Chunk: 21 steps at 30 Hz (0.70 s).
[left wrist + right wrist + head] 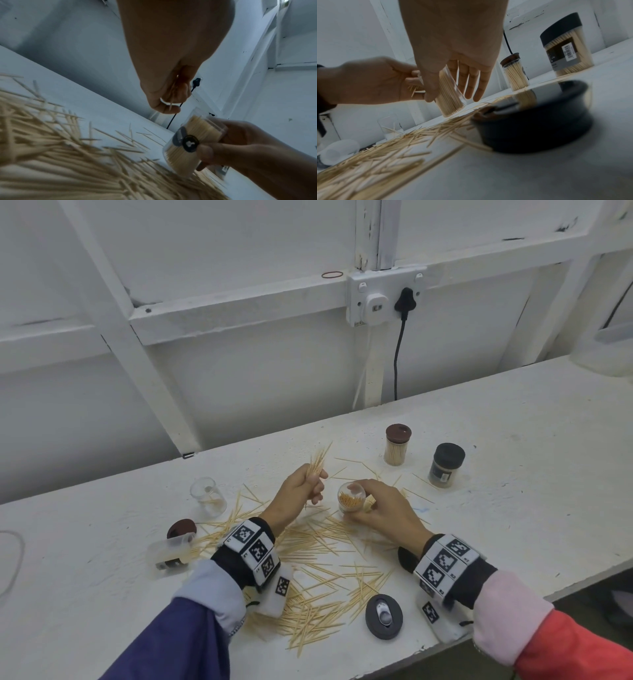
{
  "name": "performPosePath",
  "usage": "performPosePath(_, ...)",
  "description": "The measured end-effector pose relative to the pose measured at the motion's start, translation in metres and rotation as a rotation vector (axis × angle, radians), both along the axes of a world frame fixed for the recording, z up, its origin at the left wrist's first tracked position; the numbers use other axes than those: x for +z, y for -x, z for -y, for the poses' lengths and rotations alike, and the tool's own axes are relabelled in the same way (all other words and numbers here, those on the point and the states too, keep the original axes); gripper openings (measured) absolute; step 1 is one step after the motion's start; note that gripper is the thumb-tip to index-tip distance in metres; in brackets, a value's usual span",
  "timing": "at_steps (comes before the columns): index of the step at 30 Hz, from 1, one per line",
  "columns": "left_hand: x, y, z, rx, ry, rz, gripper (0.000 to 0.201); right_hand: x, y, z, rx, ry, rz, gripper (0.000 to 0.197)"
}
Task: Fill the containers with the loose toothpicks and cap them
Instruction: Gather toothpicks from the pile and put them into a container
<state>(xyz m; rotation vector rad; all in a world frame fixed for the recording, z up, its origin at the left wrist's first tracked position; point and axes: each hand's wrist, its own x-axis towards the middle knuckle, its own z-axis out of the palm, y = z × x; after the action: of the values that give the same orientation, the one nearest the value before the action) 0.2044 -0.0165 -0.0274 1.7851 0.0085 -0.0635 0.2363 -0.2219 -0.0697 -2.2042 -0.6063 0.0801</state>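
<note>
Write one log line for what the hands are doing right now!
left hand: grips bundle of wooden toothpicks | right hand: holds tilted clear plastic container, nearly full, uncapped | next: probably insert bundle

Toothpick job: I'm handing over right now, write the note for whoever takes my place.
Left hand grips a bundle of toothpicks raised above the table.
Right hand holds the open, nearly full container, tilted toward the left hand.
Done: the brown-capped container and the black-capped container stand filled and capped at the back right.
Left: drop the bundle in and cap this container; the black lid lies near the right wrist. Then gather the loose toothpicks into the upright clear container and the one lying on its side, beside the brown lid.
</note>
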Motion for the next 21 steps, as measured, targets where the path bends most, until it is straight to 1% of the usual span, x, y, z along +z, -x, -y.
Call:
performPosePath(4, 0.006, -0.001, 0.014, 0.031, 0.127, -0.011, 0.021, 0.002, 0.001, -0.001, 0.043, 0.015, 0.008, 0.051)
performPosePath(9, 0.009, -0.007, 0.030, 0.018, 0.206, 0.029, 0.026, 0.000, 0.001, -0.001, 0.078, 0.037, 0.008, 0.051)
performPosePath(14, 0.015, -0.006, 0.043, 0.023, 0.284, 0.076, 0.026, 0.002, 0.000, 0.000, 0.088, 0.056, -0.009, 0.051)
performPosePath(18, 0.019, -0.003, 0.054, 0.006, 0.246, 0.182, 0.025, 0.000, 0.001, -0.002, 0.098, 0.059, -0.023, 0.050)
performPosePath(21, 0.017, -0.001, 0.059, -0.003, 0.247, 0.185, 0.023, -0.001, 0.001, -0.002, 0.096, 0.053, -0.029, 0.049)
